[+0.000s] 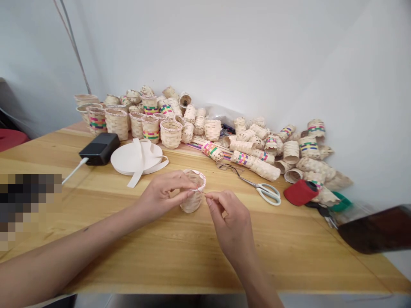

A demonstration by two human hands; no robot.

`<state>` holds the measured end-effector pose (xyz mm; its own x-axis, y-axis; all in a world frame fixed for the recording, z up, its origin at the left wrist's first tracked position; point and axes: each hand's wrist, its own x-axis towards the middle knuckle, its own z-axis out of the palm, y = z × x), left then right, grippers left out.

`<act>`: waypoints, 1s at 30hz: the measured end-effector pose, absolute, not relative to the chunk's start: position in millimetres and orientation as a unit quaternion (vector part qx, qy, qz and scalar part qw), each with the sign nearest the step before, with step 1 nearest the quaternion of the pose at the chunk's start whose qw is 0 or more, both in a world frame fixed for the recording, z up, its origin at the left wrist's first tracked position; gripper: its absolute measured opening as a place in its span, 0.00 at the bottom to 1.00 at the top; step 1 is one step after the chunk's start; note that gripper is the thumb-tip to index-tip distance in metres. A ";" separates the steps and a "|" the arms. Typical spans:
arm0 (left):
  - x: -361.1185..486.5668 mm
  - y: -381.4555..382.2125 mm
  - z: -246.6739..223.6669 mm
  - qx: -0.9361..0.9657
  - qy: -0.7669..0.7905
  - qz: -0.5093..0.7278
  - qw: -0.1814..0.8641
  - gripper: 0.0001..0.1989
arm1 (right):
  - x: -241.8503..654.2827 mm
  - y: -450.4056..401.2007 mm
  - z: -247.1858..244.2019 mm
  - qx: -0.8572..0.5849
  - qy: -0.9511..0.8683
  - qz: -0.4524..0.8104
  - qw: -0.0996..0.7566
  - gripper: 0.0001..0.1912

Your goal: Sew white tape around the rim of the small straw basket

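Left hand [165, 192] clamped on the rim of a small basket [192, 205], right hand [229, 214] pinching a fine strand [202, 192].

Well to the left of your grip, a black box [100, 149] with a white cable [74, 170] sits on the table [180, 256]; nearer your left hand lies a roll of white ribbon [126, 159], with a row of other baskets [171, 136] beyond it. Your left thumb and fingers close on the basket's left side; it sits mouth up between your hands. Your right thumb and forefinger meet on the strand just right of the rim, too thin to tell whether thread or needle. Beyond your right hand lie glasses [227, 166] and scissors [269, 194], then, farther right, a red spool [298, 193] beside a heap of woven tubes [291, 152].
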<state>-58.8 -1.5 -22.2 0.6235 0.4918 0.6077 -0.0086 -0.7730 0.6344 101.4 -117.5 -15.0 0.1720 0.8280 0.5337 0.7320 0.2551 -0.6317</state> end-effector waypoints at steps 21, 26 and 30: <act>-52.0 -23.1 -30.9 0.874 0.127 0.461 0.094 0.05 | 90.3 -130.7 -20.9 -0.682 -0.572 0.111 0.443 0.08; -51.2 -22.8 -30.6 0.873 0.118 0.460 0.109 0.06 | 88.3 -125.8 -26.3 -0.675 -0.552 0.139 0.469 0.09; -50.7 -25.5 -31.5 0.876 0.117 0.454 0.110 0.06 | 88.8 -121.9 -28.2 -0.668 -0.538 0.161 0.487 0.09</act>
